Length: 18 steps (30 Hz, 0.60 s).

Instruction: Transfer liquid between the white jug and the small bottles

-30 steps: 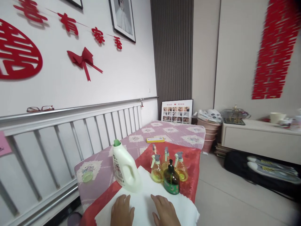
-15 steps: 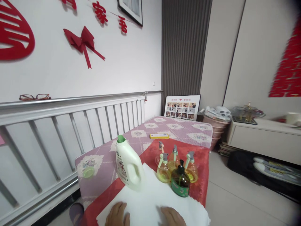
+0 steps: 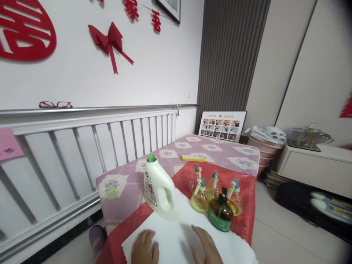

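Note:
My left hand [image 3: 145, 247] rests on the white cloth [image 3: 173, 240] with nothing in it, thumb apart from the fingers. Across from it my right hand [image 3: 206, 246] is also empty, fingers stretched and thumb apart, over the same cloth. Beyond my left hand stands a large pale green detergent jug [image 3: 159, 190], upright, its cap off and a green spout showing. Past my right hand is a dark pump bottle [image 3: 220, 214] with a green label. Behind it cluster several spray bottles [image 3: 200, 201] holding yellow liquid. A pale green cap [image 3: 111, 193] lies at the table's left.
A yellow and white box [image 3: 193, 158] lies farther back on the purple tablecloth [image 3: 189, 146]. A white radiator [image 3: 121, 141] runs along the left side. At the right are pink baskets [image 3: 262, 150], a white cabinet [image 3: 316, 163] and a black bag [image 3: 291, 205] on the floor.
The view has turned left, shifting everything rightward in the picture. My right hand has risen slightly, its thumb now showing apart from the fingers. The bottles and jug stay in place on the table.

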Motion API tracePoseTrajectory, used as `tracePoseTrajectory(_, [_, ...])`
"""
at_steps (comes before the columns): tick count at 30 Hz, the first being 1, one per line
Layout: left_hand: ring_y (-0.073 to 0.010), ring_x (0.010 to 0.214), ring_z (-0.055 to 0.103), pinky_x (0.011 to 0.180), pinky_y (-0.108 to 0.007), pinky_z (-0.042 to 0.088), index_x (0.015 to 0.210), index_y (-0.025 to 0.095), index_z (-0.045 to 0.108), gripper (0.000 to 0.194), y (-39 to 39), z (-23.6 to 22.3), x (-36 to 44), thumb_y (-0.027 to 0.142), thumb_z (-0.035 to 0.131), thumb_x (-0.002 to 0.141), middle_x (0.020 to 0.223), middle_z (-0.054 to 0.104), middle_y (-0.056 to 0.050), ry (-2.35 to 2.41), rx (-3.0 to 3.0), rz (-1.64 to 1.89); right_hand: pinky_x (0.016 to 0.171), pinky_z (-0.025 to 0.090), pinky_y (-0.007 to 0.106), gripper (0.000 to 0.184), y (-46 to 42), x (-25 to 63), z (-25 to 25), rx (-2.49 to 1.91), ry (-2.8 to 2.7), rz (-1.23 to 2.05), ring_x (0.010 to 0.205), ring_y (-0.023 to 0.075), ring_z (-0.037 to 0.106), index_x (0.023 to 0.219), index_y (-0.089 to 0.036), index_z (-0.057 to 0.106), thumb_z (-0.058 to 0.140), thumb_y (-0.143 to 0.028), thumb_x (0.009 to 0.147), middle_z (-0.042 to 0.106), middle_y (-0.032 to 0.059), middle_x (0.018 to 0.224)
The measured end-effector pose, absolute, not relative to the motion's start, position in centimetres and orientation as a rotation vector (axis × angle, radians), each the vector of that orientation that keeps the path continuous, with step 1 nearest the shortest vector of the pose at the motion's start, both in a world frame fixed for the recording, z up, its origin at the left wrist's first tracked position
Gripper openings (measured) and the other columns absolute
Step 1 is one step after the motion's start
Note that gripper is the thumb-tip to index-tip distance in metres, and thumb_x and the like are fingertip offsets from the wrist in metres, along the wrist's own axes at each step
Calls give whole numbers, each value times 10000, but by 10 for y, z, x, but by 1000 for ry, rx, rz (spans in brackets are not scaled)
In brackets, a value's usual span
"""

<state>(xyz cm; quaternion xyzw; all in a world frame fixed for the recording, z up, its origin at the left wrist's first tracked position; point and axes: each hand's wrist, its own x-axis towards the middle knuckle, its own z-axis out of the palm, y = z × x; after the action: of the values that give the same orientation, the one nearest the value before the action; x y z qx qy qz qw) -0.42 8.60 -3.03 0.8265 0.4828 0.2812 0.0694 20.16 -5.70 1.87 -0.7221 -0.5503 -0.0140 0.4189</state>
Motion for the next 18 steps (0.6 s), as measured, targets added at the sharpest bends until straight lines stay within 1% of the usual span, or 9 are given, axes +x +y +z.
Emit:
tracePoseTrajectory(2, [-254, 1132, 647, 967, -395, 494, 1082, 211, 712, 349, 84, -26, -4, 233, 474, 827, 1170, 734, -83, 1451, 2449, 857, 1048, 492, 461, 454, -36, 195, 37, -1791, -1312, 37, 1236, 286, 599, 1320, -222, 541, 520, -321, 877, 644, 136, 1321])
tracePoseTrajectory(4, [-250, 1128, 648, 976, -391, 487, 1076, 211, 712, 341, 83, -23, -4, 231, 473, 834, 1159, 735, -85, 1445, 2417, 885, 1075, 456, 474, 512, -12, 189, 55, -1756, -1249, 127, 1279, 267, 563, 1383, -201, 446, 488, -359, 899, 581, 156, 1391])
tracePoseTrajectory(6, [-251, 1118, 653, 982, -397, 486, 1068, 209, 712, 334, 83, -21, -4, 221, 472, 837, 1143, 737, -88, 1435, 2392, 908, 1050, 465, 484, 575, 15, 184, 73, -1713, -1175, 201, 1279, 267, 560, 1418, -183, 374, 486, -377, 888, 559, 179, 1406])
tracePoseTrajectory(8, [-254, 1115, 655, 986, -405, 490, 1071, 205, 709, 338, 83, -18, -5, 214, 462, 841, 1141, 735, -92, 1428, 2365, 903, 1023, 473, 492, 622, 39, 181, 87, -1679, -1093, 222, 1263, 284, 567, 1414, -159, 365, 509, -369, 847, 570, 193, 1385])
tracePoseTrajectory(11, [-251, 1121, 657, 983, -406, 508, 1090, 209, 705, 351, 86, -15, -8, 226, 451, 848, 1158, 731, -95, 1394, 2333, 839, 1046, 445, 455, 622, 68, 178, 101, -1659, -1078, 233, 1234, 279, 582, 1382, -109, 396, 513, -347, 819, 595, 202, 1345])
tracePoseTrajectory(13, [-245, 1121, 661, 981, -401, 518, 1097, 215, 705, 358, 87, -13, -9, 232, 447, 849, 1162, 732, -92, 1381, 2319, 813, 1024, 455, 433, 575, 81, 177, 106, -1663, -1081, 249, 1185, 275, 608, 1329, -109, 454, 527, -316, 798, 638, 184, 1286])
tracePoseTrajectory(16, [-243, 1137, 657, 992, -403, 518, 1115, 212, 696, 369, 87, -11, -10, 232, 442, 848, 1178, 729, -89, 1397, 2294, 823, 900, 512, 406, 397, 90, 176, 110, -1688, -1051, 283, 1025, 266, 669, 1153, -150, 573, 517, -260, 776, 724, 127, 1093])
tracePoseTrajectory(18, [-244, 1154, 648, 1009, -410, 512, 1153, 191, 675, 393, 86, -9, -9, 231, 430, 849, 1209, 717, -97, 1416, 2274, 832, 816, 527, 381, 293, 91, 175, 112, -1705, -1018, 298, 927, 255, 682, 1035, -172, 602, 491, -244, 774, 739, 94, 967])
